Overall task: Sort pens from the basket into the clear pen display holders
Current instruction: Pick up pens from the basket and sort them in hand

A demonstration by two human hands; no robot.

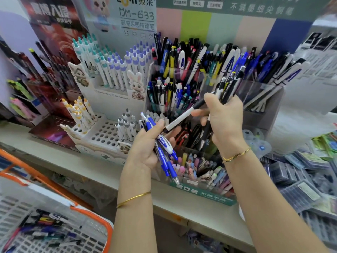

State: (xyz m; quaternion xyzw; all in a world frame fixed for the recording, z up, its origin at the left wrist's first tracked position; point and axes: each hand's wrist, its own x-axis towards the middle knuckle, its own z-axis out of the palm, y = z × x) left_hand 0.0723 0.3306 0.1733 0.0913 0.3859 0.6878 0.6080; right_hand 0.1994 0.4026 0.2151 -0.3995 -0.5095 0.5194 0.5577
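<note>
Your left hand [145,145] was curled round a bundle of blue pens [165,154], thumb laid across the barrels, tips pointing down and toward you. Your right hand [224,121] gripped a bunch of black pens [228,86] that stood up out of the fist, and its fingers also pinched a white pen [182,119] with a black grip. That pen slanted down to the left until its end touched the left hand's fingertips. One more dark pen [206,132] hung point-down under the right hand.

Both forearms reached up from the near edge, palms turned partly toward each other. The hands were close together in front of the clear holders [259,119].

The holders stood on the shelf [82,161], their compartments crowded with mixed pens, and your hands hid part of the nearer rows. To the left stood a white display stand [104,134] with rows of holes and a few pens. The basket [107,225], white with an orange rim, sat near left, with loose pens [49,223] on its bottom. Blurred packs [300,170] lay to the right.
</note>
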